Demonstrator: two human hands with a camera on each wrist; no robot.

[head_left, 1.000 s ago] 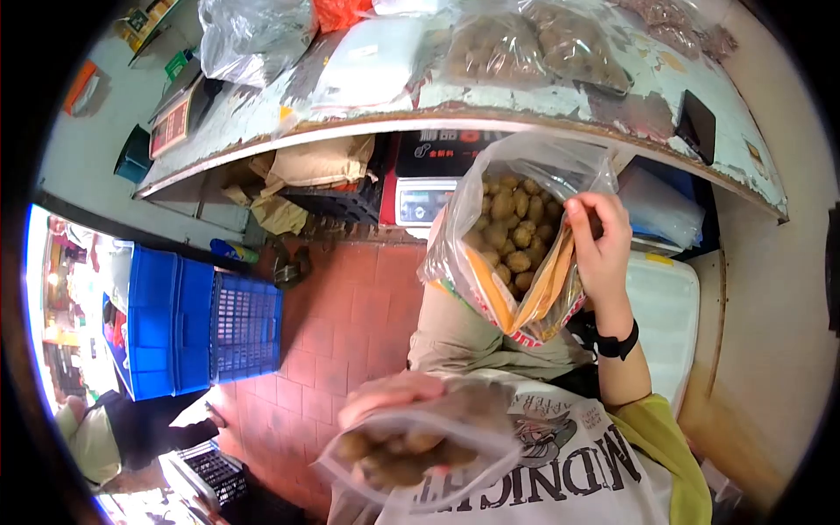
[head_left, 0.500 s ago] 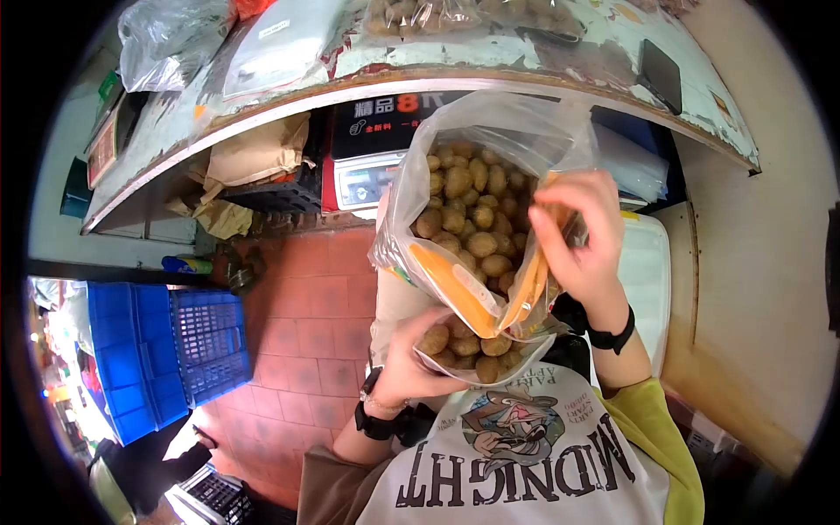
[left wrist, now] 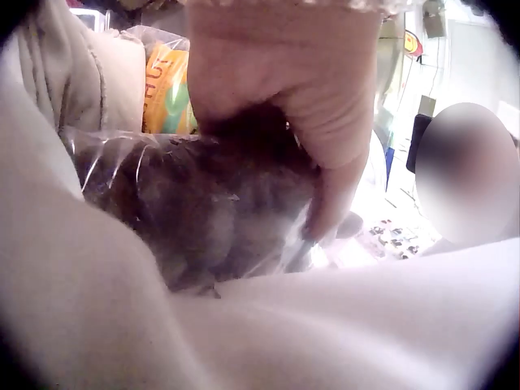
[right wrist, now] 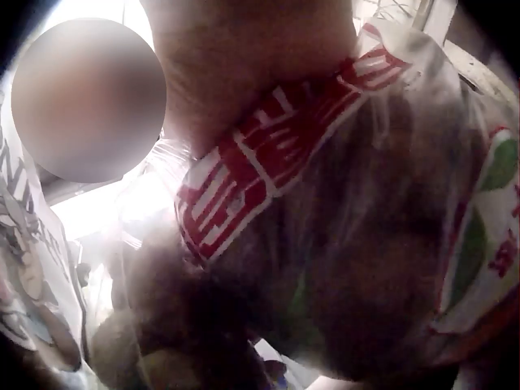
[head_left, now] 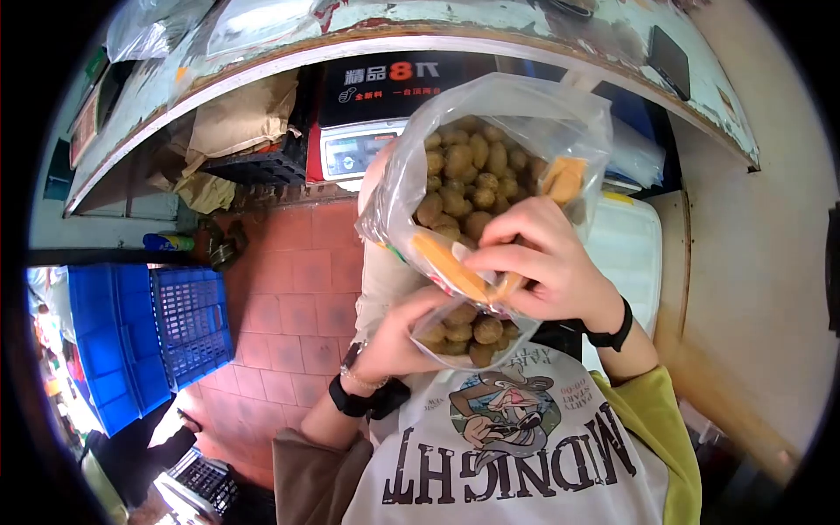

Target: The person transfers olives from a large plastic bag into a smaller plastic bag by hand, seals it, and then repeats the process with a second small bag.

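Note:
A large clear plastic bag (head_left: 560,114) with orange, red and green print stands wide at the mouth, full of brown, wrinkled oval fruits (head_left: 472,162). My right hand (head_left: 547,267) pinches its near rim, where the orange printed edge folds over. Just below, against the shirt, my left hand (head_left: 398,332) grips a small clear bag (head_left: 477,360) holding several of the same fruits. Its mouth is right under the large bag's near rim. The left wrist view shows my thumb and palm around the small bag (left wrist: 203,203). Red lettering on the large bag (right wrist: 325,195) fills the right wrist view.
Ahead is a worn counter (head_left: 376,48) with a phone (head_left: 669,63) on it. Below it sit a digital scale (head_left: 354,150), a black box with printed writing (head_left: 376,92) and brown paper (head_left: 245,118). Blue crates (head_left: 114,332) stand left; a white lidded bin (head_left: 634,262) is at right.
The small bag in my left hand has come up from the lower left to beneath the large bag. My right hand has moved from the large bag's right rim to its near rim.

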